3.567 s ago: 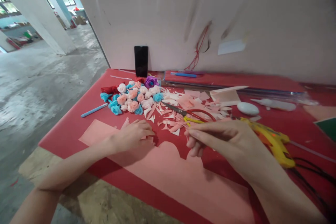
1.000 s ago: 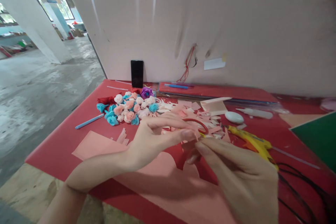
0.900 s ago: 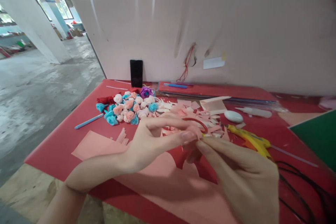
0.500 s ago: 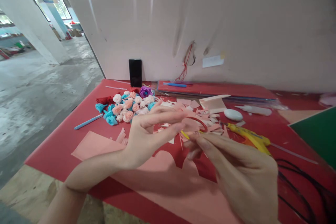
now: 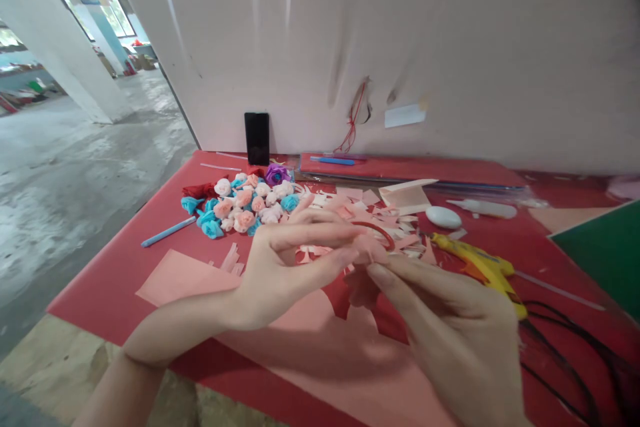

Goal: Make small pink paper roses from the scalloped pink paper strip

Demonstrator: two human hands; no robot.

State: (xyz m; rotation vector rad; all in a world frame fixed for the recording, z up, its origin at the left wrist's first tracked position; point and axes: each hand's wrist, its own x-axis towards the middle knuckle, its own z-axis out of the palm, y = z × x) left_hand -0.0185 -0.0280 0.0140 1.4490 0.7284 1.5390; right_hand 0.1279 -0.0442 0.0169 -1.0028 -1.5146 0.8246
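A small piece of pink paper (image 5: 369,248), curled and rounded, is held between my two hands above the table. Thumb and forefinger of my left hand (image 5: 287,267) pinch its left side. My right hand (image 5: 445,320) grips the lower right edge between thumb and fingers. Just behind the fingertips shows a red curved loop (image 5: 383,232), mostly hidden, so I cannot tell what it belongs to. Beneath the hands lies a large pink paper sheet (image 5: 320,340) with scalloped cut edges.
Paper roses (image 5: 244,219) in several colours lie at the left, near a blue pen (image 5: 169,231). Paper scraps (image 5: 400,217) cover the middle. At right are a yellow glue gun (image 5: 477,263) and a white oval object (image 5: 443,217). A phone (image 5: 257,139) leans on the back board.
My right hand has shifted slightly left, bringing the fingertips of both hands closer together on the pink paper. A yellow part seen beneath the paper before is now hidden.
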